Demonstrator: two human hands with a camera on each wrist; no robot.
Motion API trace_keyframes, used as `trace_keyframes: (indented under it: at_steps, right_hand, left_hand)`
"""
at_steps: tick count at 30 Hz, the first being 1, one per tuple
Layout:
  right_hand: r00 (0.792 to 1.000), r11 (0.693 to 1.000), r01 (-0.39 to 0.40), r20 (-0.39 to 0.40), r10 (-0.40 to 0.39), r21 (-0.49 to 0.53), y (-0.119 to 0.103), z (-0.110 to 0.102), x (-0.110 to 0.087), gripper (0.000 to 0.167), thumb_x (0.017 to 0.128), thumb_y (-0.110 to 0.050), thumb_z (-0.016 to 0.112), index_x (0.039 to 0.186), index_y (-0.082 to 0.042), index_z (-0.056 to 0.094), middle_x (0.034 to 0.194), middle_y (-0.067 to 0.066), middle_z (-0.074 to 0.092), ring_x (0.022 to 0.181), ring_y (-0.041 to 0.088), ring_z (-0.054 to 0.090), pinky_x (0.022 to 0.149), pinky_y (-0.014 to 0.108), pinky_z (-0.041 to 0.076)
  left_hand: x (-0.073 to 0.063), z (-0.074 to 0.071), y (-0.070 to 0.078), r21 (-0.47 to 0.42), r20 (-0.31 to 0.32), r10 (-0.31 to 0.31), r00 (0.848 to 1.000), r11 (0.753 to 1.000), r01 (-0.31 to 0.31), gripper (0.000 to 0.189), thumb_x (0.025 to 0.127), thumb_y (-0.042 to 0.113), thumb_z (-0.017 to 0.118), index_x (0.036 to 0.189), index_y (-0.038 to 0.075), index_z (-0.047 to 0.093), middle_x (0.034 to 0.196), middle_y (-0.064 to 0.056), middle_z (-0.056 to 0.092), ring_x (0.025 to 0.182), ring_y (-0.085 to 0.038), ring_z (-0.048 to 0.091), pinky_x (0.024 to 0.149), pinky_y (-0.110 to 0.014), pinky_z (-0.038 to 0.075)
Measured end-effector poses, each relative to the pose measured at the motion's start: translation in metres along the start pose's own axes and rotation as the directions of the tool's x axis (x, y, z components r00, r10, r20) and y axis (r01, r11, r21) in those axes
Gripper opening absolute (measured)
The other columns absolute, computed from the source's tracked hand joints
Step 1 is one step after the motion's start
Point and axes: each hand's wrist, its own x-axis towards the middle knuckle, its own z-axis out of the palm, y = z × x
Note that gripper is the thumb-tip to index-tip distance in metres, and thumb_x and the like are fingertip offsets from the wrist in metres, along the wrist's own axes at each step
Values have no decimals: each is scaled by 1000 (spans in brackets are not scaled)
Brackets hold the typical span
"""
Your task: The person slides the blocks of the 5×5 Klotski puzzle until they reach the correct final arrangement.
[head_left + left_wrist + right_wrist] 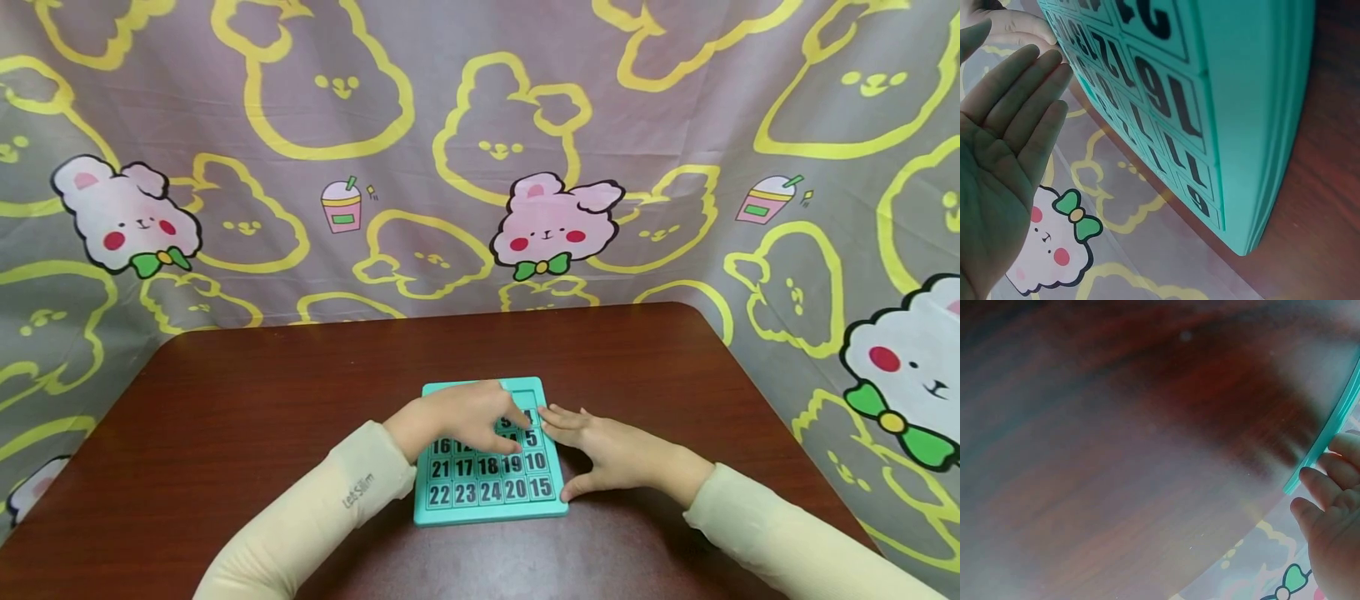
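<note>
Cream-sleeved left hand [467, 414]: fingers loosely extended over squarish numbered tiles [487, 466], gripping nothing.
Right hand [611, 450]: spread, fingertips and thumb against the right edge of the turquoise frame [480, 516], gripping nothing.
Frame: flat, rectangular, centrally on the glossy reddish-brown surface [285, 400].

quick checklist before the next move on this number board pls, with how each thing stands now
1. Number board lying flat on the table: ok
2. Right hand at the board's right edge: ok
3. Gap at the top right uncovered: ok
4. All tiles readable from the head view: not ok, the left hand hides several
5. Left hand's fingers touching a tile: cannot tell
</note>
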Motion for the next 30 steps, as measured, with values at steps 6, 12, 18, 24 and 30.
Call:
trace_keyframes:
  at_steps: [6,12,18,24,30]
  right_hand:
    - [1000,1000,2,0,-2,0,0,0,0,98,80,-67,65,151,-3,40,163,13,27,150,34,29,114,61,30]
    - [1000,1000,3,-3,-3,-3,0,0,0,98,80,-66,65,150,-2,42,163,13,27,150,34,29,114,61,29]
    - [1000,1000,-1,-3,1,-10,1,0,-1,98,80,-68,64,150,-2,42,163,12,27,150,33,29,114,62,30]
    - [1000,1000,-4,0,4,-6,1,0,-1,98,80,-67,65,150,-3,41,163,12,27,150,33,30,113,62,30]
    - [1000,1000,-6,3,6,-13,0,0,0,98,80,-67,65,150,-2,42,163,12,28,149,33,30,113,62,30]
  left_hand:
    - [4,0,-1,-1,17,-26,1000,1000,26,41,94,37,66,130,17,68,124,4,71,67,1,61,75,-17,52]
    - [8,-1,-6,22,-1,-34,999,999,34,41,94,38,66,129,18,68,126,7,70,113,-7,65,98,-25,52]
    - [11,-4,-9,23,-7,-55,998,998,55,41,94,39,65,130,18,68,127,7,69,117,-9,64,99,-28,52]
    - [13,-5,-13,-2,-11,-77,997,997,77,42,93,40,66,129,19,68,126,7,70,116,-9,64,97,-27,53]
    - [16,-5,-19,-19,-21,-98,995,995,97,41,93,39,66,129,18,69,126,5,70,114,-9,66,96,-26,53]
